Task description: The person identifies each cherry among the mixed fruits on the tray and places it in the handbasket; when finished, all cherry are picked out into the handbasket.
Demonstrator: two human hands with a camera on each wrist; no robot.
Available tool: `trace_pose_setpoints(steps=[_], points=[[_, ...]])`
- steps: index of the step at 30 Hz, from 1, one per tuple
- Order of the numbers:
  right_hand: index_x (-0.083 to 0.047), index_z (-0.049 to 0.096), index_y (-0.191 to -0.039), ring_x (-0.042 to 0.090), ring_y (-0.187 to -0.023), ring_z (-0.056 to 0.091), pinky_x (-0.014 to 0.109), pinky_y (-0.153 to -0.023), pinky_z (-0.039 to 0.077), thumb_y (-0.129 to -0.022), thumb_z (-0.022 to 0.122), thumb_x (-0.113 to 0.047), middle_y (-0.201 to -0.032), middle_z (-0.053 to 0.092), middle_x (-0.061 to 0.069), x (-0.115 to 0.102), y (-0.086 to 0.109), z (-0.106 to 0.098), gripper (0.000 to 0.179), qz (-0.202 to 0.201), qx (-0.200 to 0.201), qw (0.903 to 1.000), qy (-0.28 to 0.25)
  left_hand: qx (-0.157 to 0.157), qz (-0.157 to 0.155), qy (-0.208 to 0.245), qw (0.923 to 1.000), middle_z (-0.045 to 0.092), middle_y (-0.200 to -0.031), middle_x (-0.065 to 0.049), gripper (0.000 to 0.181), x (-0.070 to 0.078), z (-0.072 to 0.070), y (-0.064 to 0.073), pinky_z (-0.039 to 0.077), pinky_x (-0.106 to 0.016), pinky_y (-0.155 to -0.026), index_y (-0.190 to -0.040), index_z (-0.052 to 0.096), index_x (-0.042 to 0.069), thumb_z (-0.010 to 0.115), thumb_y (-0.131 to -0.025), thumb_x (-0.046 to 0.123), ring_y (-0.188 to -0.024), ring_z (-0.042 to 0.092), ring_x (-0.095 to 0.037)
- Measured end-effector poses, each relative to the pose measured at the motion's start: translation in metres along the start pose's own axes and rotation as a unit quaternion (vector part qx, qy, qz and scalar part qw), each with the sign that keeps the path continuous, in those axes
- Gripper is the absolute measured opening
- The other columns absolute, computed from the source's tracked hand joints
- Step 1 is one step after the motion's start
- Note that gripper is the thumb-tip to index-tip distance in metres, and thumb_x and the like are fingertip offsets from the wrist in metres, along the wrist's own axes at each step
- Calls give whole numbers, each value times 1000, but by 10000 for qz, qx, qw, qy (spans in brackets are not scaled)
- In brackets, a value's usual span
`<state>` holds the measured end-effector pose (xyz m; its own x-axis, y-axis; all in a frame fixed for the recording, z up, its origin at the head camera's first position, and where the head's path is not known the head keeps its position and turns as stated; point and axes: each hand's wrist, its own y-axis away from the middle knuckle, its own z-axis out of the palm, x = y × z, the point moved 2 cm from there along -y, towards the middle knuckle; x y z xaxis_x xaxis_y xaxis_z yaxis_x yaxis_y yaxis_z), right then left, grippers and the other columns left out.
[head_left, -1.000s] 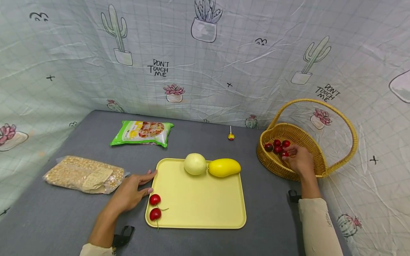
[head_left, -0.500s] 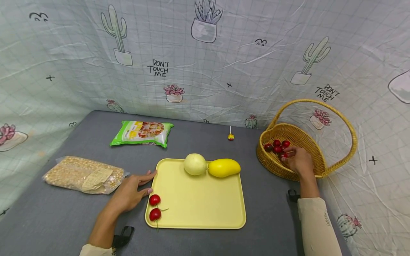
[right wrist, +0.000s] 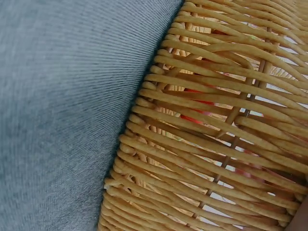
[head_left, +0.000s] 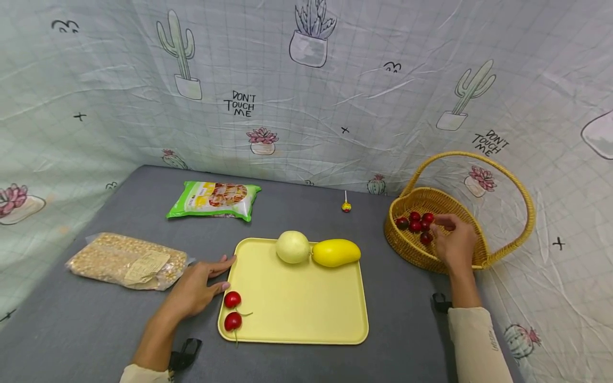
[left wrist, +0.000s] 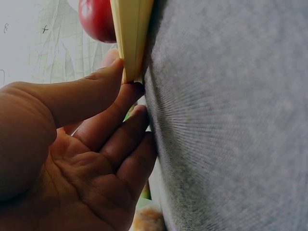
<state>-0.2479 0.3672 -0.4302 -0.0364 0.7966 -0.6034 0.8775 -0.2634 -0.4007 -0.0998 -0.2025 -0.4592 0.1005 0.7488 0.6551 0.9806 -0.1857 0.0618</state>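
Observation:
My left hand (head_left: 193, 287) touches the left edge of a yellow rectangular tray (head_left: 297, 306) with thumb and fingers spread along it. In the left wrist view the thumb (left wrist: 91, 96) lies at the tray's rim (left wrist: 132, 38), beside a cherry (left wrist: 97, 19). Two red cherries with stems sit at the tray's left side; a pale round fruit (head_left: 292, 247) and a yellow mango (head_left: 336, 252) lie at its far edge. Over a wicker basket (head_left: 407, 254) my right hand (head_left: 457, 242) has thumb and fingers apart beside several dark red cherries (head_left: 415, 226), holding none. The right wrist view shows mostly basket weave (right wrist: 216, 125).
A green food packet (head_left: 215, 200) lies at the back left of the grey table (head_left: 297, 213). Nearer is a clear bag of corn kernels (head_left: 129, 260). A lollipop (head_left: 346, 206) lies near the back. The basket's tall handle (head_left: 519, 186) arches over its right side.
My right hand has let go of a cherry, which now lies with the others in the basket, and has drawn slightly to the right. The left hand keeps its place on the tray.

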Motion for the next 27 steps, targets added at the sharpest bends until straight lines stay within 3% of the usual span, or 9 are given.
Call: trace_pose_setpoints(steps=[4, 8, 11, 19, 27], points=[[-3, 78, -119, 35, -101, 65, 40, -93, 41, -97, 80, -15, -111, 78, 20, -3, 1, 1, 25, -305, 566, 9976, -272, -7, -47, 17, 10000, 55, -153, -24, 61, -1, 1, 0, 40, -69, -117, -153, 58, 9, 78, -95, 11, -145, 51, -47], [-4, 79, -117, 8, -92, 61, 24, -84, 37, -93, 85, -16, -107, 79, 18, -7, 4, -1, 27, -794, 1186, 9867, -779, -12, -63, 55, 10000, 55, -154, -24, 62, -2, 2, 0, 40, -69, -117, -153, 58, 9, 78, -95, 10, -145, 51, -47], [-5, 81, -115, -8, -93, 53, 19, -78, 36, -89, 89, -17, -105, 79, 19, -16, 9, -3, 29, -1033, 1439, 9780, -1103, -5, -59, 60, 10000, 55, -154, -23, 62, -3, 2, 0, 41, -69, -117, -153, 58, 9, 78, -95, 10, -145, 51, -47], [-5, 82, -114, -8, -98, 51, 16, -85, 39, -84, 92, -10, -103, 77, 20, -77, 30, -9, 33, -1700, 1285, 9653, -1507, 25, -29, 19, 10000, 56, -153, -24, 61, -3, 1, -1, 41, -69, -117, -153, 58, 9, 79, -95, 10, -145, 51, -46], [-5, 82, -110, 0, -93, 48, 10, -74, 40, -75, 94, 4, -94, 75, 15, -126, 56, 0, 38, -2209, 848, 9549, -1796, 45, 23, 6, 10000, 56, -153, -24, 62, -3, 2, 0, 41, -69, -116, -153, 59, 9, 79, -95, 11, -145, 51, -47]])
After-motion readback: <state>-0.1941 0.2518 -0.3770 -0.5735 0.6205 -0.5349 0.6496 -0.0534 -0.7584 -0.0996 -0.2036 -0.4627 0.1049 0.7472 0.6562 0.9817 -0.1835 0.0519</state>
